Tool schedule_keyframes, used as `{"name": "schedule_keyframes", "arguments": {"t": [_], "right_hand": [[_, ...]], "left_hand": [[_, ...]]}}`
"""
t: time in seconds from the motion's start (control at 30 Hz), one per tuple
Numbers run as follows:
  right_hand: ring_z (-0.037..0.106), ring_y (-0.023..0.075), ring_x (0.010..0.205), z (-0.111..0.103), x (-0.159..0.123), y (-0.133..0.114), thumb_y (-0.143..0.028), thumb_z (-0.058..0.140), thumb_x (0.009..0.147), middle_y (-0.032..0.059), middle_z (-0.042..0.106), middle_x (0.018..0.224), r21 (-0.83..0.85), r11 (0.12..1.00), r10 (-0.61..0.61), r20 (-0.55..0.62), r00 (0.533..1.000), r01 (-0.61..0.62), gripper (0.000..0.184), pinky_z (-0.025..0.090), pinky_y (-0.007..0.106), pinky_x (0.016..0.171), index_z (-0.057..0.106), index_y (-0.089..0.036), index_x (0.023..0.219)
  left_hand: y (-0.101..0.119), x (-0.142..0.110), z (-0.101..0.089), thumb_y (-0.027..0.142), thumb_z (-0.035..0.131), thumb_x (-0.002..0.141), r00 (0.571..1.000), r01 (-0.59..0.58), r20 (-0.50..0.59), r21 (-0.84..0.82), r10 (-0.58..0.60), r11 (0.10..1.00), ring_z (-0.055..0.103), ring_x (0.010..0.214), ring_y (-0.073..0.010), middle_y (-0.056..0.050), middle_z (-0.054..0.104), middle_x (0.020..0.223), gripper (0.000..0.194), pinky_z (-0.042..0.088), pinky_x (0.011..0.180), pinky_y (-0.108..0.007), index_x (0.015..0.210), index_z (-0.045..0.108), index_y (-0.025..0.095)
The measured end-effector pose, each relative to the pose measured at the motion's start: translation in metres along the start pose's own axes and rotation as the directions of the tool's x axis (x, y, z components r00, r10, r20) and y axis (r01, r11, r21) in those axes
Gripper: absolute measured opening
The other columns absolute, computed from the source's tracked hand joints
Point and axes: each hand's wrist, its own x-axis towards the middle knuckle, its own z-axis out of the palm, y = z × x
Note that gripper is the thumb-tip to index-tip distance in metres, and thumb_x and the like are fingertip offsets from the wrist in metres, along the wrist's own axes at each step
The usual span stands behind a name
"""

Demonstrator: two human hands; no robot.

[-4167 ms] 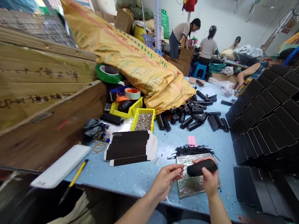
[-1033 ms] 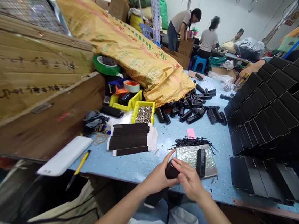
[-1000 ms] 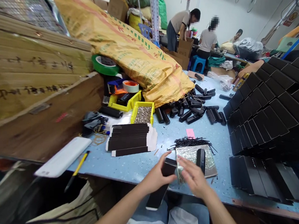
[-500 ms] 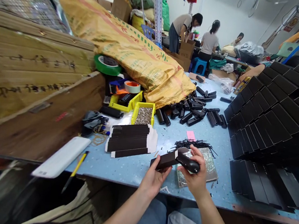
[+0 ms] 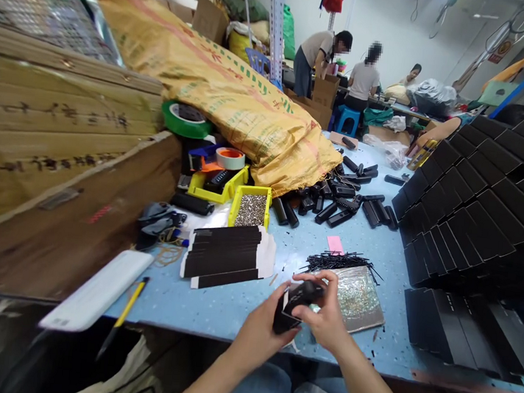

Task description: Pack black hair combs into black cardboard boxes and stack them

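My left hand [image 5: 257, 326] is closed around a small black cardboard box [image 5: 281, 319], its end turned toward my right hand. In my right hand [image 5: 328, 320] a black handheld device [image 5: 307, 292] is gripped between thumb and fingers, right at the box's end. How far the device sits inside the box is hidden by my fingers. Just right of the hands lies a flat, clear-wrapped packet [image 5: 363, 300]. Behind it are a heap of thin black sticks [image 5: 336, 262] and a pink slip [image 5: 335, 244].
Flattened black cartons [image 5: 225, 251] lie left, behind them a yellow bin [image 5: 254, 191] of small metal parts. More black devices [image 5: 334, 209] are scattered near a yellow sack [image 5: 251, 110]. Stacked black boxes [image 5: 468, 196] rise at right. A knife [image 5: 128, 304] overhangs the front edge. People work farther back.
The box and device have turned from lying sideways to pointing more toward me. My hands have drawn closer together, the right one shifting left. The view has shifted slightly.
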Motion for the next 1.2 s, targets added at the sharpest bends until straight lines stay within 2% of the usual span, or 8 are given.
{"name": "schedule_keyframes", "arguments": {"t": [0.1, 0.17, 0.27, 0.4, 0.87, 0.93, 1.1, 1.2], "right_hand": [[0.067, 0.0211, 0.09, -0.054, 0.027, 0.003, -0.061, 0.053, 0.087, 0.0084, 0.066, 0.107, -0.231, 0.972, -0.018, -0.223, 0.975, -0.035, 0.042, 0.053, 0.04, 0.085, 0.044, -0.025, 0.107], [0.065, 0.0202, 0.082, -0.112, 0.05, 0.006, -0.047, 0.042, 0.096, 0.0085, 0.066, 0.094, -0.625, 0.743, -0.07, -0.428, 0.901, -0.24, 0.03, 0.051, 0.037, 0.082, 0.053, -0.02, 0.102], [0.063, 0.0214, 0.089, -0.188, 0.073, 0.018, -0.026, 0.058, 0.086, 0.0095, 0.065, 0.096, -0.877, 0.341, -0.013, -0.366, 0.931, -0.34, 0.012, 0.045, 0.033, 0.088, 0.067, -0.018, 0.087], [0.062, 0.0207, 0.089, -0.218, 0.077, 0.044, -0.014, 0.058, 0.08, 0.0086, 0.066, 0.09, -0.922, 0.256, 0.069, -0.282, 0.957, -0.29, 0.012, 0.042, 0.029, 0.085, 0.069, -0.017, 0.075], [0.062, 0.0184, 0.08, -0.206, 0.082, 0.03, -0.026, 0.064, 0.081, 0.0066, 0.067, 0.081, -0.898, 0.359, 0.064, -0.25, 0.966, -0.256, 0.015, 0.045, 0.028, 0.078, 0.065, -0.018, 0.069], [0.064, 0.0192, 0.078, -0.183, 0.072, 0.018, -0.034, 0.058, 0.088, 0.0073, 0.068, 0.083, -0.869, 0.414, 0.021, -0.289, 0.957, -0.271, 0.019, 0.048, 0.03, 0.074, 0.067, -0.017, 0.085], [0.068, 0.0197, 0.078, -0.074, 0.021, 0.004, -0.043, 0.058, 0.09, 0.0059, 0.068, 0.095, -0.42, 0.903, -0.014, -0.241, 0.97, -0.092, 0.035, 0.055, 0.033, 0.067, 0.059, -0.023, 0.118], [0.065, 0.0209, 0.084, -0.03, 0.002, 0.009, -0.036, 0.065, 0.086, 0.0043, 0.069, 0.087, -0.525, 0.848, -0.103, -0.036, 0.994, 0.069, 0.016, 0.053, 0.04, 0.082, 0.069, -0.025, 0.097]], "left_hand": [[0.001, 0.001, -0.002, 0.029, 0.065, 0.073, 1.0, -0.004, -0.005, 0.088, 0.004, 0.996, 0.069, 0.091, -0.0242, -0.008, 0.069, 0.108, 0.065, 0.056, 0.08, -0.036, 0.133, 0.041, 0.021], [0.0, 0.0, -0.003, 0.033, 0.065, 0.072, 0.99, 0.008, -0.14, 0.112, 0.008, 0.994, 0.07, 0.081, -0.0223, -0.006, 0.07, 0.1, 0.063, 0.056, 0.074, -0.033, 0.13, 0.043, 0.019], [-0.006, 0.002, -0.001, 0.038, 0.067, 0.071, 0.986, 0.023, -0.165, 0.122, -0.003, 0.992, 0.07, 0.075, -0.0214, -0.004, 0.071, 0.094, 0.067, 0.056, 0.072, -0.031, 0.13, 0.043, 0.018], [-0.014, 0.01, 0.007, 0.034, 0.068, 0.072, 1.0, 0.021, 0.012, 0.192, -0.023, 0.981, 0.069, 0.094, -0.0256, -0.008, 0.07, 0.111, 0.077, 0.055, 0.083, -0.033, 0.141, 0.036, 0.019], [-0.002, 0.021, 0.018, 0.04, 0.067, 0.079, 0.995, -0.011, 0.097, 0.245, -0.014, 0.97, 0.054, 0.125, -0.0316, -0.014, 0.048, 0.145, 0.085, 0.045, 0.102, -0.041, 0.15, 0.025, 0.022], [-0.003, 0.019, 0.018, 0.04, 0.067, 0.079, 0.995, -0.009, 0.096, 0.245, -0.015, 0.97, 0.055, 0.124, -0.0315, -0.014, 0.049, 0.144, 0.085, 0.046, 0.101, -0.041, 0.15, 0.024, 0.022], [-0.012, 0.013, 0.022, 0.037, 0.069, 0.078, 0.992, 0.0, 0.12, 0.247, -0.031, 0.969, 0.063, 0.113, -0.0312, -0.014, 0.054, 0.14, 0.091, 0.051, 0.092, -0.041, 0.151, 0.018, 0.023], [-0.018, 0.013, 0.025, 0.035, 0.068, 0.079, 0.996, -0.04, 0.09, 0.223, 0.021, 0.974, 0.065, 0.109, -0.0285, -0.013, 0.058, 0.134, 0.087, 0.052, 0.09, -0.04, 0.15, 0.019, 0.023]]}}
